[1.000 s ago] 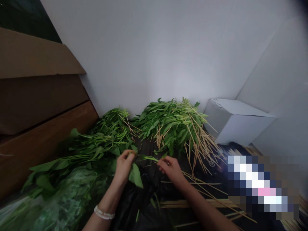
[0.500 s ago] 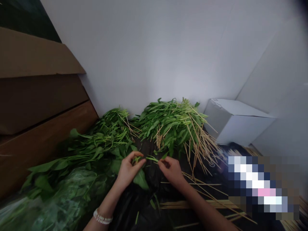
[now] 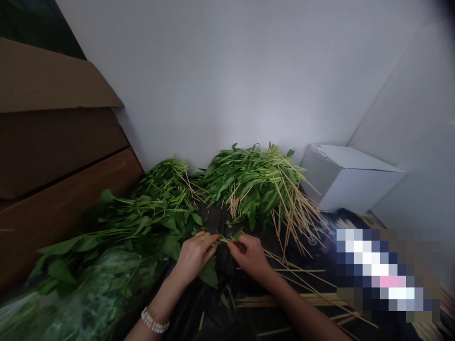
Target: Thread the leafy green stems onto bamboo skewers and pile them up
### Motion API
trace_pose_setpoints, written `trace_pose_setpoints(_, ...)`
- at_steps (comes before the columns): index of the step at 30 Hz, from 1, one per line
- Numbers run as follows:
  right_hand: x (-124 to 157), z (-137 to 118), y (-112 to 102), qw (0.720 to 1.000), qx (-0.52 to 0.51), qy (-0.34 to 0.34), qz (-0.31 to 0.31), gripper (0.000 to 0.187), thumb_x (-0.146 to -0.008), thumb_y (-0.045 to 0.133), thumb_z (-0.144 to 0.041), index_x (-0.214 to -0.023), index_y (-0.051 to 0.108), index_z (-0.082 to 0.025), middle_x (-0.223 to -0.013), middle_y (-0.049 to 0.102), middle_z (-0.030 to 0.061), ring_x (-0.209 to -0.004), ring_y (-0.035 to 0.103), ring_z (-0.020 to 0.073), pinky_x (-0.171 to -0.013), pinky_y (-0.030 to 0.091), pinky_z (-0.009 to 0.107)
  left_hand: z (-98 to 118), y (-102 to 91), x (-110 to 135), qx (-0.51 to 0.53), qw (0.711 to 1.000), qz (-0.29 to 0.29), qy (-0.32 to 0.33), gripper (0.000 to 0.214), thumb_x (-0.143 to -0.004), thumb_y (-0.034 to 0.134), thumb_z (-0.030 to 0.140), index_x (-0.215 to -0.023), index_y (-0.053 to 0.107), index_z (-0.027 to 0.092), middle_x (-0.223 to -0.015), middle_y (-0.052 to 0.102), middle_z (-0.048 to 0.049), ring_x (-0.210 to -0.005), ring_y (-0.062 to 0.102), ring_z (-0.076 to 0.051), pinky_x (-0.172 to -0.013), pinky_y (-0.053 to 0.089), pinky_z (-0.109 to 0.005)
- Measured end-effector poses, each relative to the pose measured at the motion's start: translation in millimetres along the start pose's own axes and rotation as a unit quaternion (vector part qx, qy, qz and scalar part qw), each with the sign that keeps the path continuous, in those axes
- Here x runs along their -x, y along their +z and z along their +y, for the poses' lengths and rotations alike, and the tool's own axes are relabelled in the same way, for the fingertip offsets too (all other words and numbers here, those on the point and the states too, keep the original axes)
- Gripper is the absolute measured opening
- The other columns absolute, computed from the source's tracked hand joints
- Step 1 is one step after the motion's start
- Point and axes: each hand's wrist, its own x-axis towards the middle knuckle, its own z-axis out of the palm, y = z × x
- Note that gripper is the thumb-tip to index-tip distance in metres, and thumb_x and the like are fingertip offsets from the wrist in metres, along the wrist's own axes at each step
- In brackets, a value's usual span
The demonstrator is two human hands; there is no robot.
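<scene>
My left hand [image 3: 195, 255], with a beaded bracelet at the wrist, is closed in a pinch on a thin leafy green stem [image 3: 223, 240]. From the other side my right hand [image 3: 250, 255] pinches the same bit of greenery, a small leaf [image 3: 238, 234] standing up by its fingers. The fingertips of both hands are close together. A broad leaf [image 3: 209, 273] hangs below my left hand. Behind the hands lies a pile of leafy greens [image 3: 227, 173] with bamboo skewers [image 3: 302, 210] sticking out of it to the right.
More loose greens [image 3: 142, 222] spread at left, beside a clear plastic bag [image 3: 106, 284]. Loose skewers [image 3: 284, 300] lie on black plastic sheeting [image 3: 192, 317] at right front. A white box [image 3: 355, 184] stands at the back right, cardboard boxes [image 3: 53, 151] at left. A pixelated patch hides the right side.
My hands have come closer together, closing the gap between their fingertips. My left hand has turned so its back shows more and shifted right; my right hand moved slightly left.
</scene>
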Motion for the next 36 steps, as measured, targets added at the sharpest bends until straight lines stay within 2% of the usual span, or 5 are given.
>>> trace_pose_setpoints(12,1,-1,5,0.992,-0.101,0.062,-0.045,0.019,-0.083,0.058,-0.031,-0.071,0.065,-0.018,-0.063,0.062,0.0005,-0.059,0.056,0.0132,-0.057,0.039,0.024,19,-3.8,-9,0.199,0.967,0.029,-0.157,0.015,-0.08,0.05,0.018,-0.075,0.064,0.018,-0.07,0.064,-0.0014,-0.068,0.059,-0.015,-0.065,0.043,-0.025)
trace_pose_setpoints(19,-7,3,-3,0.948,-0.256,0.181,-0.046,0.027,-0.075,0.063,-0.043,-0.071,0.064,-0.016,-0.058,0.06,-0.0009,-0.05,0.052,0.0108,-0.05,0.041,0.022,-17,-19.7,-11,0.493,0.735,0.174,-0.432,0.016,-0.07,0.06,0.033,-0.073,0.059,0.018,-0.052,0.048,0.007,-0.042,0.039,-0.008,-0.041,0.029,-0.019)
trace_pose_setpoints(27,-6,12,1,0.964,-0.212,0.147,-0.067,0.029,-0.081,0.059,-0.044,-0.078,0.065,-0.016,-0.061,0.062,0.0003,-0.051,0.055,0.0118,-0.05,0.042,0.023,-21,-34.6,-16,0.695,0.588,0.144,-0.386,0.028,-0.071,0.076,0.032,-0.082,0.055,0.019,-0.08,0.06,0.0015,-0.066,0.057,-0.01,-0.059,0.048,-0.02)
trace_pose_setpoints(30,-2,9,-1,0.994,-0.08,0.036,-0.068,0.019,-0.086,0.057,-0.031,-0.077,0.066,-0.018,-0.067,0.065,0.0019,-0.061,0.059,0.0141,-0.06,0.044,0.025,-20,-35.1,-13,0.685,0.626,0.149,-0.342,0.029,-0.075,0.073,0.04,-0.084,0.055,0.02,-0.06,0.046,0.0069,-0.046,0.041,-0.005,-0.043,0.032,-0.015)
trace_pose_setpoints(36,6,12,4,0.986,0.059,-0.122,-0.096,0.016,-0.091,0.054,-0.021,-0.087,0.069,-0.017,-0.083,0.07,0.0064,-0.079,0.063,0.0181,-0.074,0.045,0.027,-11,-27.5,-5,0.363,0.901,0.027,-0.236,0.024,-0.068,0.08,0.032,-0.087,0.07,0.02,-0.07,0.06,0.0013,-0.066,0.055,-0.013,-0.061,0.042,-0.022)
